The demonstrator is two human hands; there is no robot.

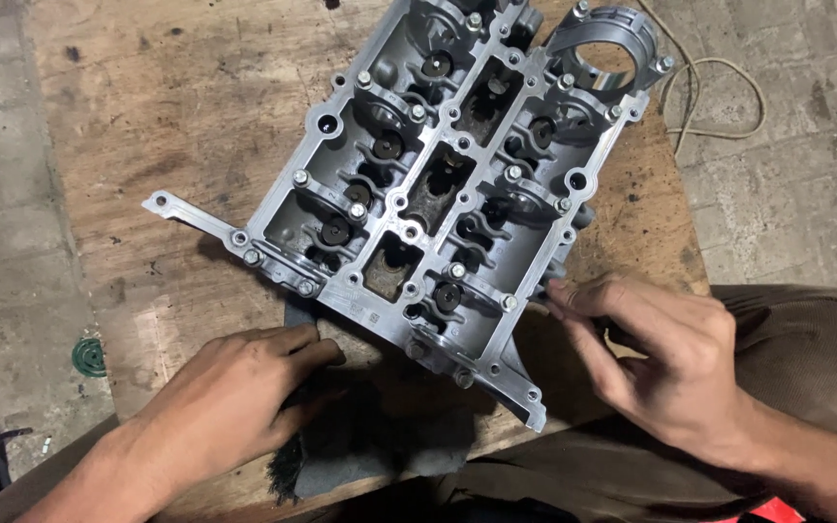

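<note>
I see the cylinder head (443,199) lying tilted across the wooden table (147,145), its far end cut off by the frame's top edge. My left hand (234,397) lies flat, fingers loose, on a dark rag (380,436) partly tucked under the casting. My right hand (666,358) pinches at the head's right edge; what the fingertips hold, if anything, is probably too small to make out.

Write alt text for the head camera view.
A grey metal engine part lies on a worn wooden table. The left hand presses a dark cloth beside its near edge, while the right hand touches its right side.
</note>
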